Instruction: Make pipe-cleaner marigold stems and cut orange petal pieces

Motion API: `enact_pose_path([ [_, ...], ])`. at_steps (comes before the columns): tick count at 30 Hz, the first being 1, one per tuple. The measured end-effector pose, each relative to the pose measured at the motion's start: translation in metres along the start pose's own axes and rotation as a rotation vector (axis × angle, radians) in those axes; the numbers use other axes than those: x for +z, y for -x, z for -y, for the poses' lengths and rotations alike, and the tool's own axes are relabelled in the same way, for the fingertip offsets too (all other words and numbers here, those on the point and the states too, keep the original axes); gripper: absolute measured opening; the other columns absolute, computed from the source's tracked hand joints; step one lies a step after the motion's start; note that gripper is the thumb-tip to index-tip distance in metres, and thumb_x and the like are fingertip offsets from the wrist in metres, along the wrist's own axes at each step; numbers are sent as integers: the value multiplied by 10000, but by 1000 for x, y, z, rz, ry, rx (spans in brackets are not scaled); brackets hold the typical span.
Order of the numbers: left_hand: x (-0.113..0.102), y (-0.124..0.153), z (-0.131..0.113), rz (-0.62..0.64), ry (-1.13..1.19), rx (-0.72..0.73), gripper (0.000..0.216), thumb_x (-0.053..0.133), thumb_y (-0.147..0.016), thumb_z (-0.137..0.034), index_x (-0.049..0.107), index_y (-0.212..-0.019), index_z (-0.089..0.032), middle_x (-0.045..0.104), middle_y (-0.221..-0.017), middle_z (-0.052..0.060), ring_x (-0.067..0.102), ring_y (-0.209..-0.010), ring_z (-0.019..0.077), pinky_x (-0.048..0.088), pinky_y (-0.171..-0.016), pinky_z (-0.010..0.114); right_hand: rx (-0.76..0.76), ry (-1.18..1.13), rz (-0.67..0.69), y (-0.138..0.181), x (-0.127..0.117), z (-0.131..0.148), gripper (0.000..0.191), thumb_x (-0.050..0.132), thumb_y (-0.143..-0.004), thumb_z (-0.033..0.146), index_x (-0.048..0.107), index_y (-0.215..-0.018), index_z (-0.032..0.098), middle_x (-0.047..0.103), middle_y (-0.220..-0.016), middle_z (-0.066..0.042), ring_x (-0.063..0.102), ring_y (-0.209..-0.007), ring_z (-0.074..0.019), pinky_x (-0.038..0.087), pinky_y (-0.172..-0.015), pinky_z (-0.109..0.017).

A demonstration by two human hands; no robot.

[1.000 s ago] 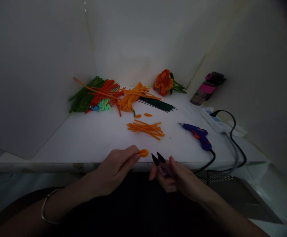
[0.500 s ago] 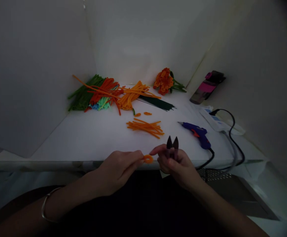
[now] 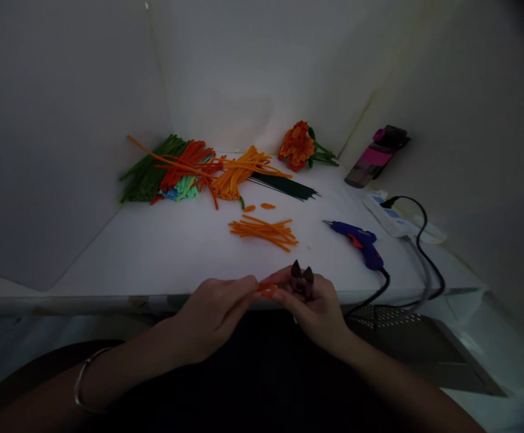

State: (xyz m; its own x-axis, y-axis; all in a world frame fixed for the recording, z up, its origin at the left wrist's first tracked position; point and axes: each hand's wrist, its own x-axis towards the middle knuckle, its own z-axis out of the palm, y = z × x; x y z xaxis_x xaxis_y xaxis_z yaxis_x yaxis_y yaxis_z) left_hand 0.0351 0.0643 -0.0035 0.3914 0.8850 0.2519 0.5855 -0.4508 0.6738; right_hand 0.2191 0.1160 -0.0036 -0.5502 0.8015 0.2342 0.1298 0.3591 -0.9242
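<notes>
My left hand [image 3: 214,316] pinches a small curled orange pipe-cleaner piece [image 3: 267,290] at the table's front edge. My right hand [image 3: 309,307] is closed round small dark snips [image 3: 301,278], whose two blade tips point up, and its thumb and forefinger also touch the orange piece. Both hands meet in front of me. A small pile of cut orange pieces [image 3: 264,231] lies on the white table [image 3: 154,252] just beyond them.
At the back lie bundles of green [image 3: 147,174], red and orange pipe cleaners [image 3: 232,174], dark green wires [image 3: 284,187] and a finished orange flower [image 3: 298,146]. A blue glue gun [image 3: 359,240] with its black cord, a power strip [image 3: 390,219] and a dark bottle [image 3: 374,157] sit right.
My right hand with the snips has moved left and up to meet my left hand. Its fingers now touch the orange piece. The snips' tips have turned upright.
</notes>
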Motion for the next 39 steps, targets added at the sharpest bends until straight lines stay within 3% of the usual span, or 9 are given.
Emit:
enact_pose_path([
  [4,-1,-1,1,17,35,-22,236,304,-949,-258,455,-785,-179,472,-637,-25,427,-555,100,307,-554,227,-6,-20,-8,-1,1,0,149,596,-799,326,671,-804,197,588,-651,-20,507,-586,-135,398,-524,-258],
  [9,-1,-3,-4,37,154,-72,248,323,-940,-263,447,-744,-173,453,-646,-28,409,-577,99,305,-572,227,10,-47,0,-3,1,2,160,613,-787,330,676,-786,183,595,-661,-21,512,-588,-129,388,-512,-240],
  [14,-3,-7,-8,-18,447,-223,271,361,-919,-337,506,-763,-168,445,-667,-19,389,-616,114,307,-566,221,66,-32,38,-5,0,4,254,576,-802,410,632,-879,174,473,-611,10,366,-522,-103,291,-461,-228],
  [16,-5,-8,-7,-45,519,-260,271,365,-914,-357,519,-793,-171,407,-631,-29,349,-581,110,280,-534,219,106,-124,79,-6,-4,2,343,475,-844,490,577,-962,184,371,-599,35,294,-504,-95,240,-445,-220],
  [20,-7,-10,-1,-24,605,-272,274,390,-908,-368,528,-786,-166,377,-578,-43,321,-537,93,251,-504,215,314,-356,312,-6,-16,-4,541,240,-897,565,562,-779,146,199,-554,62,145,-460,-82,114,-415,-224],
  [24,-5,-11,4,-10,671,-291,274,397,-909,-379,536,-800,-169,397,-560,-45,333,-522,82,241,-486,206,409,-392,442,-4,-22,-9,518,333,-891,542,547,-671,125,184,-509,76,130,-444,-70,88,-415,-236],
  [39,-5,-12,7,42,627,-221,290,406,-917,-329,503,-710,-150,387,-552,-51,344,-513,67,261,-495,201,456,-472,483,-3,-19,-16,497,377,-877,539,539,-663,121,181,-485,90,135,-421,-56,90,-399,-219],
])
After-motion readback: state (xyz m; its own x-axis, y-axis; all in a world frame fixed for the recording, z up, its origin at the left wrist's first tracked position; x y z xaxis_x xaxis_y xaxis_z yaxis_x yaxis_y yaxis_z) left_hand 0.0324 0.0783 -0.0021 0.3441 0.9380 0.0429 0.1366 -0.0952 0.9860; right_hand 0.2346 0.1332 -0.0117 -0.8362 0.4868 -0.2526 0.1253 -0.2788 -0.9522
